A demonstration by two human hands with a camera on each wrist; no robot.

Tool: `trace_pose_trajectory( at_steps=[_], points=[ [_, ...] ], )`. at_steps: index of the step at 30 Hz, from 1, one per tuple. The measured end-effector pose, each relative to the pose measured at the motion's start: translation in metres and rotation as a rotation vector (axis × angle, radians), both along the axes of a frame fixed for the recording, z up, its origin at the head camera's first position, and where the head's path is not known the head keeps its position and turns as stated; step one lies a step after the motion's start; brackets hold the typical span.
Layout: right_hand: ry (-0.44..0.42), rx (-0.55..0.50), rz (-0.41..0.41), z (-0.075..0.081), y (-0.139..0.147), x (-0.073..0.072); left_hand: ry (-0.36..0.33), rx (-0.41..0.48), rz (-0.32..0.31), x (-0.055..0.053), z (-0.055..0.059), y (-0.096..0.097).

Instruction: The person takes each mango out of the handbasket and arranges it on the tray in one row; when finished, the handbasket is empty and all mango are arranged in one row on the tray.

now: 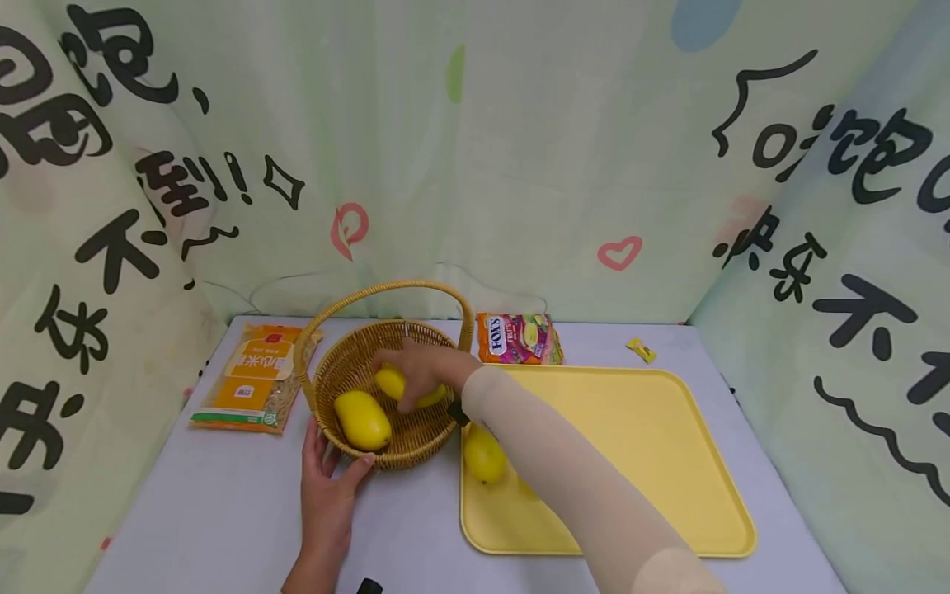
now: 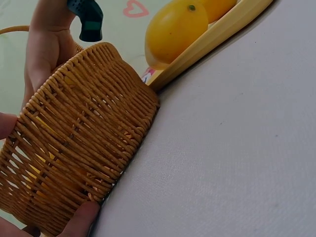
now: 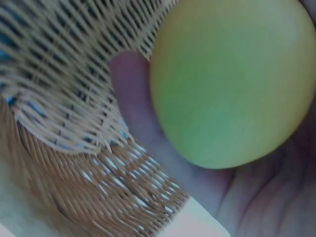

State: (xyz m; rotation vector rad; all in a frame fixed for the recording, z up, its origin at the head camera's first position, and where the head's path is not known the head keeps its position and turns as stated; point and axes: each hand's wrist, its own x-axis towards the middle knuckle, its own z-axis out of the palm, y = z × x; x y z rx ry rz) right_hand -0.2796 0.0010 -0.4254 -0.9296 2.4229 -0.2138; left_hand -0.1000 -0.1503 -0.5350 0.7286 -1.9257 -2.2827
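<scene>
A wicker basket with a tall handle stands on the table, left of the yellow tray. My right hand reaches inside the basket and holds a yellow mango, thumb along one side of it. Another mango lies in the basket nearer to me. With thumb at the rim and fingers against the woven side, my left hand holds the basket at its near left. On the tray's left part rests a mango, and one more beside it is mostly hidden by my right forearm.
Left of the basket lies an orange and clear food bag. Behind the tray is a purple and orange FOX'S candy bag, with a small yellow wrapped candy farther right. A printed curtain encloses the table's back and sides.
</scene>
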Motion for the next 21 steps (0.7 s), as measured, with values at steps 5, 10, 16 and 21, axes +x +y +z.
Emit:
trace_pose_trajectory(
  at_steps=[5, 10, 16, 21],
  points=[
    [-0.006, -0.095, -0.021, 0.000, 0.004, 0.006, 0.001, -0.008, -0.009, -0.001, 0.000, 0.000],
    [-0.013, -0.220, -0.010, 0.000, 0.012, 0.011, 0.009, 0.008, -0.013, 0.000, -0.001, -0.001],
    [-0.031, -0.410, 0.037, 0.004, 0.022, 0.018, 0.017, 0.011, -0.004, 0.001, -0.002, 0.000],
    [-0.097, -0.574, 0.036, 0.006, 0.032, 0.028, 0.022, 0.004, 0.006, 0.001, -0.002, 0.001]
  ],
)
